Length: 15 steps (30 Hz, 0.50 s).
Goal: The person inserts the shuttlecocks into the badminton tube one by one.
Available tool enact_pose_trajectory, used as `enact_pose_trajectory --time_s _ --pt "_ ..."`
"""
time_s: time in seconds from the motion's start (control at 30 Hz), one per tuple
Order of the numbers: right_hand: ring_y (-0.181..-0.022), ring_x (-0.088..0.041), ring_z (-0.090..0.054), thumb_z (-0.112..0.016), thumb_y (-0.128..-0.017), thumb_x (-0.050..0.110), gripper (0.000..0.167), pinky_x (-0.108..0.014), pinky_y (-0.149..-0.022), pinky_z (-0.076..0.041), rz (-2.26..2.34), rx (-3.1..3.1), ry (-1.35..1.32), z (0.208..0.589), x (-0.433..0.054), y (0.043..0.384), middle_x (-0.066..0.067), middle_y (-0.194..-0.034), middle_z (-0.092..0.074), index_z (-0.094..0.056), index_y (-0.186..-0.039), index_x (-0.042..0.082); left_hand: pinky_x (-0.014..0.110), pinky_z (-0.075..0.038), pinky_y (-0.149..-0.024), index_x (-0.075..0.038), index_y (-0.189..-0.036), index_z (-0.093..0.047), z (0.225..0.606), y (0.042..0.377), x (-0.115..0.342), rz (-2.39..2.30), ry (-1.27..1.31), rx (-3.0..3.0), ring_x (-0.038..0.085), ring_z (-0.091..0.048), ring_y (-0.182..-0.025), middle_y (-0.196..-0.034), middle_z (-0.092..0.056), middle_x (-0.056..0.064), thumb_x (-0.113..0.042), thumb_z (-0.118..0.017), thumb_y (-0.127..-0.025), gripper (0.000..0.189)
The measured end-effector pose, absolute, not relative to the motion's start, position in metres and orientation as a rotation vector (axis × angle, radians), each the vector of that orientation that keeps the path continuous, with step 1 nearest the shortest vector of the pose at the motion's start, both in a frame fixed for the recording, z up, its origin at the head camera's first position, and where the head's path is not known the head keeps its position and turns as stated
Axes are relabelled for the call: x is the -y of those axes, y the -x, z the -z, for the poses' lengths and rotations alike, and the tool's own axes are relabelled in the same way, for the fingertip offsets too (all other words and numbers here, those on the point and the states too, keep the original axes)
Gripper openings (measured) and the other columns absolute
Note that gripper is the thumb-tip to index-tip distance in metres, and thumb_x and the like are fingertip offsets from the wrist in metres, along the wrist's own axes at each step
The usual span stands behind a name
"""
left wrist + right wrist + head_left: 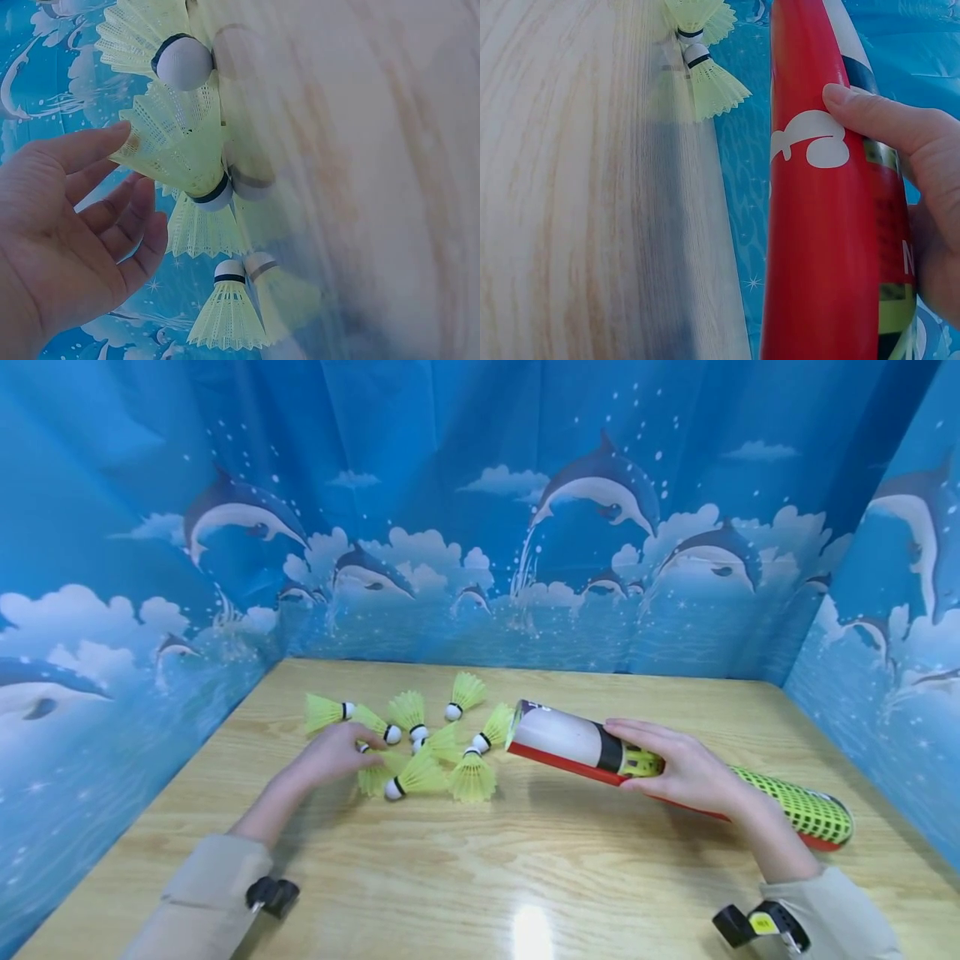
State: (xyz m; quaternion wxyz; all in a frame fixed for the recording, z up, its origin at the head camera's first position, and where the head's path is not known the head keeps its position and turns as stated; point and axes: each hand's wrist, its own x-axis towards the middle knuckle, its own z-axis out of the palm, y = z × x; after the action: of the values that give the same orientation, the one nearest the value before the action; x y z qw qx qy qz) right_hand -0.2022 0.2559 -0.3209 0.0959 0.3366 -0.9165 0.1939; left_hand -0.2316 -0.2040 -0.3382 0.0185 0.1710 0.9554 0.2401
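Observation:
My left hand is at the near-left side of a loose group of yellow shuttlecocks. Its thumb and fingertips pinch the skirt rim of one shuttlecock, whose white cork points away from the palm in the left wrist view. Other shuttlecocks lie close around it, corks turned various ways. On the right, my right hand grips a long shuttlecock tube round its middle. The tube slants, its left end raised toward the shuttlecocks. Red casing of the tube fills much of the right wrist view, the thumb lying across it.
Everything is on a wood-grain table. A blue curtain printed with dolphins and clouds stands behind the table and along both sides. One shuttlecock lies at the back of the group, and another at its far left.

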Motion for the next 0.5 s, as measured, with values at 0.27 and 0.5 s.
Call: enact_pose_trajectory --time_s 0.27,0.5 --pt "-0.118 -0.033 -0.047 -0.079 -0.073 0.031 0.073 -0.048 -0.083 -0.046 -0.573 2.717 -0.994 0.3215 -0.2559 0.2026 -0.013 -0.136 -0.047 -0.047 -0.137 0.016 0.041 -0.050 -0.074 -0.001 -0.103 -0.070 0.3357 0.2297 0.2075 -0.774 -0.531 -2.939 0.028 -0.062 -0.091 -0.103 -0.067 0.014 -0.014 -0.065 -0.084 0.023" --pt "-0.117 -0.033 -0.048 -0.080 -0.072 0.030 0.073 -0.047 -0.081 -0.047 -0.575 2.703 -1.004 0.3217 -0.2560 0.2022 -0.014 -0.135 -0.048 -0.048 -0.136 0.015 0.038 -0.051 -0.071 0.000 -0.104 -0.069 0.3350 0.2278 0.2129 -0.818 -0.543 -2.925 0.025 -0.061 -0.087 -0.101 -0.066 0.014 -0.012 -0.063 -0.086 0.022"
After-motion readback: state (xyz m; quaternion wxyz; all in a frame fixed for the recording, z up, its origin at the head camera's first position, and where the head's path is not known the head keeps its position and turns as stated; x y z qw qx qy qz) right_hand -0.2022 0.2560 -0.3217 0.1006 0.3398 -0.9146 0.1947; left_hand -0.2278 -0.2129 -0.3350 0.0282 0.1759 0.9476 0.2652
